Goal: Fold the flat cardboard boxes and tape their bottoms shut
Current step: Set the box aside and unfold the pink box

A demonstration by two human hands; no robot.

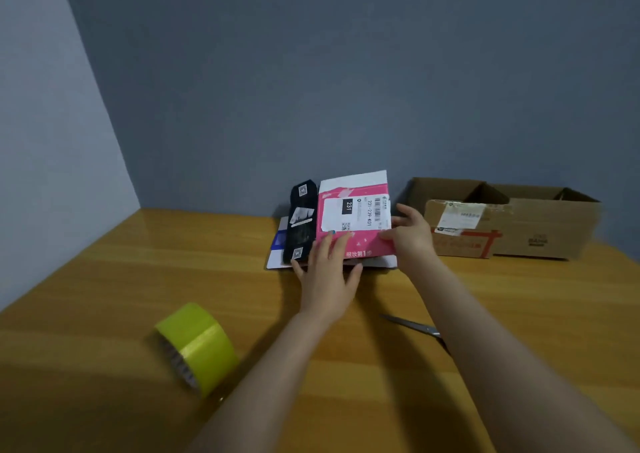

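Observation:
A flat pink and white box (360,241) with a shipping label lies tilted on top of a pile against the far wall. My left hand (327,276) rests on its near edge, fingers spread over the pink face. My right hand (412,233) grips its right edge, thumb on top. A flat black box (299,224) lies to its left, over a blue and white flat box (277,245). A roll of yellow-green tape (195,347) stands on its edge at the near left. Scissors (414,326) lie partly hidden behind my right forearm.
Two folded brown cardboard boxes stand open at the back right: a smaller one with a label and red print (460,231) and a larger one (547,231). The wooden table (138,272) meets walls at the back and left.

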